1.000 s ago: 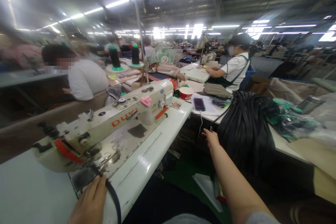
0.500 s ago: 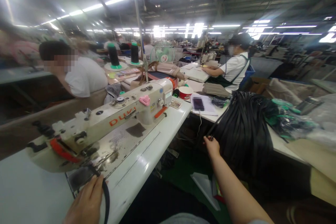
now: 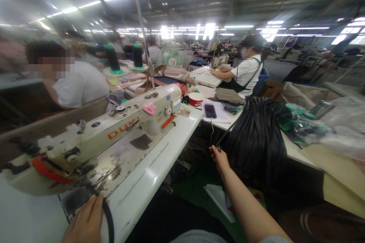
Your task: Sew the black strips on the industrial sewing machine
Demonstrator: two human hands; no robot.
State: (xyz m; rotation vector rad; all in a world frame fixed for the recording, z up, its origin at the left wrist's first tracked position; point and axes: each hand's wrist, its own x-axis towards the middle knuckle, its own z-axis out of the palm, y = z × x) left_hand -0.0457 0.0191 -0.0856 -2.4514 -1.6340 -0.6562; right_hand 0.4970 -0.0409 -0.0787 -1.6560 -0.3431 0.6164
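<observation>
At the needle end of the sewing machine, my left hand presses its fingers together on a black strap. This strap runs from under the machine head and curves down past the right side of the hand. My thumb is mostly hidden. Over the gap between the tables, my right hand is closed in a pinch on the end of another black strap, which leads back to a thick bundle of black straps hanging over the side table. A small dark object shows at its fingers, too small to make out.
A phone on white paper, a red and white tub and plastic-wrapped green-and-black items lie on the side table. Black thread cones stand behind the machine. Co-workers sit at left and far right.
The view has turned a little to the right, so everything shifts left. My right hand stays pinched on the strap end near the bundle; my left hand stays at the needle end.
</observation>
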